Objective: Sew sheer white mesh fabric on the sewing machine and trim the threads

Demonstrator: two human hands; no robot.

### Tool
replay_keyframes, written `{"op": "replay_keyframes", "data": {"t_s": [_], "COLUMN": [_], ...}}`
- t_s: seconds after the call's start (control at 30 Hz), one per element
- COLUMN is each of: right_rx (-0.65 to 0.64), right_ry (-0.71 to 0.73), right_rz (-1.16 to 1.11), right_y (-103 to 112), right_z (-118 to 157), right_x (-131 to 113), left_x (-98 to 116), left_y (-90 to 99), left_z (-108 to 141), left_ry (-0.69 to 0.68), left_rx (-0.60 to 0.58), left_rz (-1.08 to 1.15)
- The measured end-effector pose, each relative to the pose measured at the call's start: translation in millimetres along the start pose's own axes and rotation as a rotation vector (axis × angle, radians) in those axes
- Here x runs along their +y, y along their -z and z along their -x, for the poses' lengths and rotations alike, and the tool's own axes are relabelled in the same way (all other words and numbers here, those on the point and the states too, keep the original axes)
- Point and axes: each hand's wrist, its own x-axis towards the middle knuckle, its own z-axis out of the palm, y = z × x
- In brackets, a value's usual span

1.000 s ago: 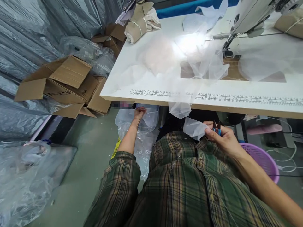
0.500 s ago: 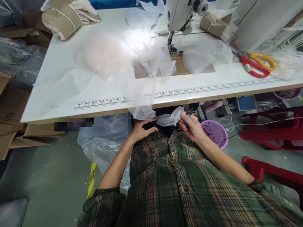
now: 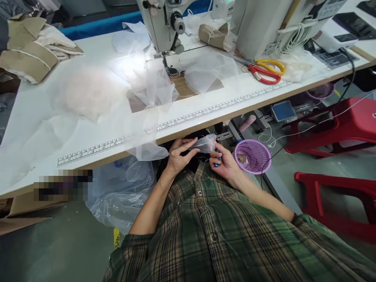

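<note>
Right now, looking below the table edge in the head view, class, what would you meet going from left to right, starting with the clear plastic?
Clear plastic, left hand, sheer fabric piece, right hand, purple basket, red stools.

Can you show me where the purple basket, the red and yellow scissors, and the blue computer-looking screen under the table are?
purple basket point(image 3: 236, 151): head view, rim
scissors point(image 3: 268, 81): head view, red handle
blue screen point(image 3: 283, 111): head view, display

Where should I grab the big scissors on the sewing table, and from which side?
I'd hold the scissors by the red handle and yellow handle together, reaching in from the front right. Those loops are turned that way, while the blades point left and away.
</note>
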Motion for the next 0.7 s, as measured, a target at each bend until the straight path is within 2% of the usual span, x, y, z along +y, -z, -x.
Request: {"op": "replay_keyframes", "data": {"t_s": [0.13,0.3,0.37,0.53,0.63,0.7], "right_rx": [0.006,-0.008,-0.021,-0.071,-0.065,-0.048], "right_ry": [0.015,0.048,0.069,0.152,0.279,0.298], "right_rz": [-0.036,-0.029,-0.014,0.038,0.058,0.050], "right_y": [3,2,1,-1,1,3], "right_z": [2,1,1,4,2,-1], "right_x": [3,6,8,10,9,9], "left_x": [2,12,15,18,25,36], "left_y": [0.2,9.0,10.1,4.3,1.4,0.4], "left_z": [-6,-4,-5,-14,-15,-10], "left_ry": [0.033,0.186,0.178,-0.074,-0.222,-0.305], "left_rx": [-0.019,0.007,0.004,-0.157,-0.093,-0.021], "left_rz": [0.052,0.164,0.150,-0.162,-0.446,-0.620]}}
